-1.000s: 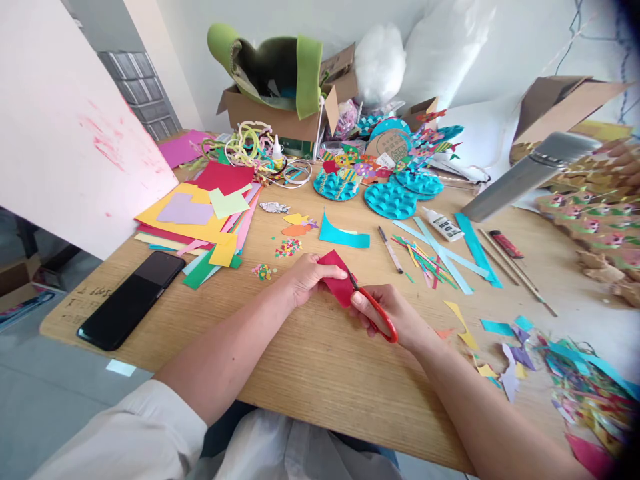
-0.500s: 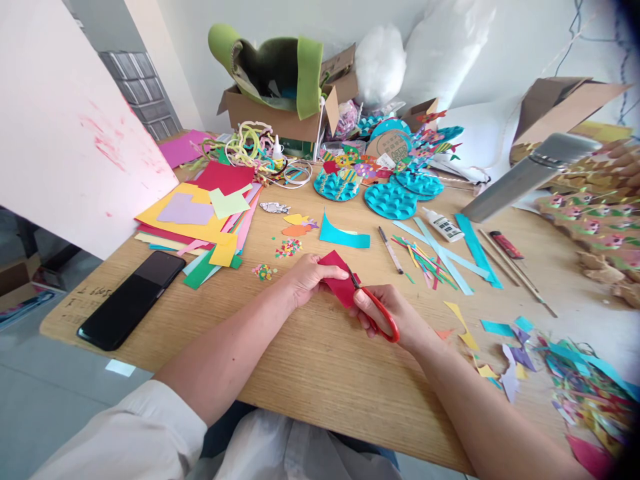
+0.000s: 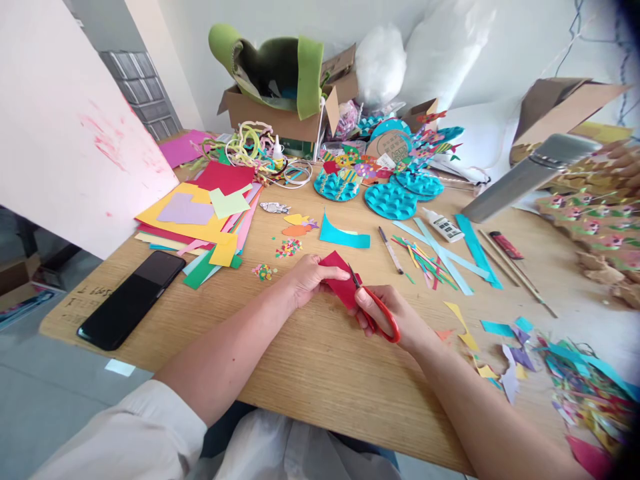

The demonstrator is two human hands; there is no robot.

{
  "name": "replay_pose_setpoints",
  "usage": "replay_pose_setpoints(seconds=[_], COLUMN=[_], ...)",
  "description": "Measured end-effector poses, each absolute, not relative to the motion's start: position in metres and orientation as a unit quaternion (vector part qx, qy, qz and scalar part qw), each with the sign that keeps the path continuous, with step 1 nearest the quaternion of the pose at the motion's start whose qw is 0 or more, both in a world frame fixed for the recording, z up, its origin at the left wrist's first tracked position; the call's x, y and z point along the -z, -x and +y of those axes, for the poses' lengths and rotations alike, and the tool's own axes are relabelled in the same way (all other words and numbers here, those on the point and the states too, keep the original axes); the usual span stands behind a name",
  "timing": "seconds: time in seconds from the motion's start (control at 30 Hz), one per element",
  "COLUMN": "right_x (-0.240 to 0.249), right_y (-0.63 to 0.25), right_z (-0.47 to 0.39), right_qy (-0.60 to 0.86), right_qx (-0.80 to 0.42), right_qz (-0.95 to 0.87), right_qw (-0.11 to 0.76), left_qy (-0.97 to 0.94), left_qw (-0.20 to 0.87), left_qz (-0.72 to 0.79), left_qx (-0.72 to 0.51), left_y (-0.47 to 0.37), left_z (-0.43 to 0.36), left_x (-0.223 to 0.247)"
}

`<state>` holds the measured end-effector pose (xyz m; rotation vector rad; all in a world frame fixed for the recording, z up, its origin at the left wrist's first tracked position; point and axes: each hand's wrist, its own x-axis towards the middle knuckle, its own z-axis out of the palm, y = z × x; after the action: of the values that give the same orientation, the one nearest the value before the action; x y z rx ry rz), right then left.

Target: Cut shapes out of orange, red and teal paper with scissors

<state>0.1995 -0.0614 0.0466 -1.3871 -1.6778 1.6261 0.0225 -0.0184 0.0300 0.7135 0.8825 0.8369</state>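
Observation:
Between my left thumb and fingers is a piece of red paper (image 3: 336, 265), held tilted above the table. My left hand (image 3: 311, 279) is closed on its left side. Red-handled scissors (image 3: 384, 316) sit in my right hand (image 3: 384, 308), thumb and fingers wrapped round the handles. The dark blades lie against the right part of the red paper, close to my left thumb tip. Beyond my hands lie a blue paper offcut (image 3: 343, 235), an orange paper fish shape (image 3: 295, 231) and small heaps of paper dots (image 3: 289, 249).
Stacked coloured paper (image 3: 175, 217) and a black phone (image 3: 133, 300) lie to the left. At the right are a pen (image 3: 391, 250), a glue bottle (image 3: 444, 225), a grey flask (image 3: 530, 177) and paper scraps (image 3: 585, 373). Blue scalloped discs (image 3: 391, 200) stand farther back.
Almost nothing differs. My right hand and the scissors have shifted very slightly at the red paper; my left hand stays in place.

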Motion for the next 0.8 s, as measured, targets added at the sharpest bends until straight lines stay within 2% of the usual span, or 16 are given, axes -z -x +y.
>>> replay_pose_setpoints(seconds=[0.8], right_x=[-0.0451], right_y=[-0.1978], right_z=[-0.0617], right_qy=[0.524], right_qx=[-0.562], right_qz=[-0.598], right_qw=[0.227], left_qy=[-0.329], left_qw=[0.775], left_qz=[0.392], left_qx=[-0.372], left_y=[-0.0212], left_z=[-0.0171], left_x=[-0.0271])
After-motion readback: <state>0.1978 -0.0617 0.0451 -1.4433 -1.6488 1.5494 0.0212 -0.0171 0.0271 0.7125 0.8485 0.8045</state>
